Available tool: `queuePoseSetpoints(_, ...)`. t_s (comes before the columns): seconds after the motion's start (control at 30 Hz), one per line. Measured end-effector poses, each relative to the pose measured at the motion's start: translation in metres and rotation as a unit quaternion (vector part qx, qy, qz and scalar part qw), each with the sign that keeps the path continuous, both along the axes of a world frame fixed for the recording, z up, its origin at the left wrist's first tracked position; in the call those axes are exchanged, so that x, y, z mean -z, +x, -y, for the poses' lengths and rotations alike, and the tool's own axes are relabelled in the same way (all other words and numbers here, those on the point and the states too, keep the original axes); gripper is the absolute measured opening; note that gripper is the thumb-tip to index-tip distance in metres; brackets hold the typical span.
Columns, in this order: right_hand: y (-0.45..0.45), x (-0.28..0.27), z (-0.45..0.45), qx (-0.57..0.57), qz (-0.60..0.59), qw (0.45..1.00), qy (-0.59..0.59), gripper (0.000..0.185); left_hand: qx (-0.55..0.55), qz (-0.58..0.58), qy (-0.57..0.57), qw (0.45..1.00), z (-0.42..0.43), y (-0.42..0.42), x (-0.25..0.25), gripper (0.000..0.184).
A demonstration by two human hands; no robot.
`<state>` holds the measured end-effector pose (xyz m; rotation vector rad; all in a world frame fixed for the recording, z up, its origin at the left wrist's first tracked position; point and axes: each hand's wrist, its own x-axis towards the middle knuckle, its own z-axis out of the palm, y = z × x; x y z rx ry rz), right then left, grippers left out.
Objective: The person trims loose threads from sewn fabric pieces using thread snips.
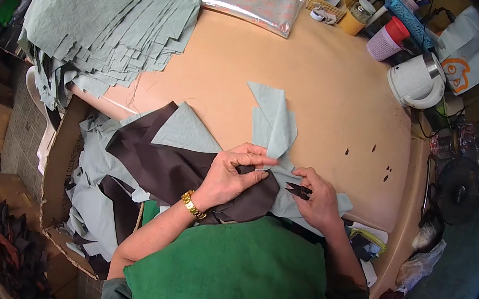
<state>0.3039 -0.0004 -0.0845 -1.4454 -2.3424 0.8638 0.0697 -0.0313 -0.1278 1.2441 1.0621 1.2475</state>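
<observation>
At a tan work table (pixel 326 76), a person in a green apron (pixel 230 274) bends over cut cloth with both hands. The left hand (pixel 233 175), a gold-toned watch (pixel 193 203) at its wrist, pinches the work between thumb and fingers where pale and dark fabric meet. The right hand (pixel 316 199) grips small black snips (pixel 299 191) against its palm, thumb and forefinger at the edge of the pale cloth.

The pale grey-green cloth (pixel 278 124), matte and lightly creased, runs beneath the hands and folds into an angular strip on the tabletop just beyond them. The dark brown cloth (pixel 180 172), smoother, with a soft sheen, spreads to the left in loose folds over the table's near edge. Beside it, a cardboard box (pixel 57 187) holds more pieces in both colors; printed characters on its wall are too small to read with certainty.

Farther off, a fanned stack of grey-green panels (pixel 112 14) lies at left, next to a clear plastic package (pixel 251 1) bearing reddish print, illegible from here. At right, a white kettle (pixel 412 81) stands near a white bag (pixel 473 49) marked with an orange line-drawn emblem (pixel 456 72).
</observation>
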Motion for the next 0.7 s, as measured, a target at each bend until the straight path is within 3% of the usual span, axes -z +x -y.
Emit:
queuePoseSetpoints(0.1, 0.000, -0.002, -0.003, -0.013, -0.006, 0.999, -0.047, 0.043, 0.050, -0.003, 0.000, 0.999, -0.002, -0.005, 0.000, 0.038)
queuePoseSetpoints(0.17, -0.006, 0.000, -0.001, 0.036, -0.058, 0.998, 0.015, 0.037, 0.050, -0.004, -0.008, 0.999, -0.003, -0.007, -0.006, 0.037)
queuePoseSetpoints(0.27, -0.018, 0.001, 0.004, 0.004, -0.123, 0.989, 0.084, 0.029, 0.043, -0.003, -0.017, 0.999, -0.003, -0.007, -0.006, 0.037)
queuePoseSetpoints(0.37, -0.037, 0.002, 0.007, -0.013, -0.168, 0.984, 0.061, 0.019, 0.040, -0.005, -0.013, 0.999, -0.004, -0.006, -0.007, 0.038)
queuePoseSetpoints(0.7, -0.052, 0.025, 0.014, -0.101, -0.118, 0.958, 0.240, 0.019, 0.029, 0.030, -0.043, 0.998, -0.004, -0.006, -0.005, 0.038)
